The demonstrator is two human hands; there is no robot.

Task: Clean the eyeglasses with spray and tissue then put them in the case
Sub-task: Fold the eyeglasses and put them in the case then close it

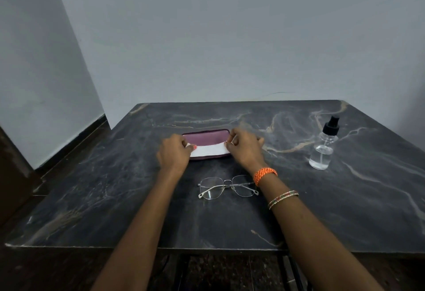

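Head view: your left hand (pixel 175 150) and right hand (pixel 243 147) each pinch one end of the tissue (pixel 208 150) over the case (pixel 204 140). The eyeglasses (pixel 226 186) lie just nearer on the table (pixel 115 198); thin, likely fragile, so grip the frame, never the lenses.

Worktop (pixel 115 198) layout
Case (pixel 204 137) at centre with tissue (pixel 208 150) on it, glasses (pixel 226 186) just before it, spray (pixel 323 145) well off to the right
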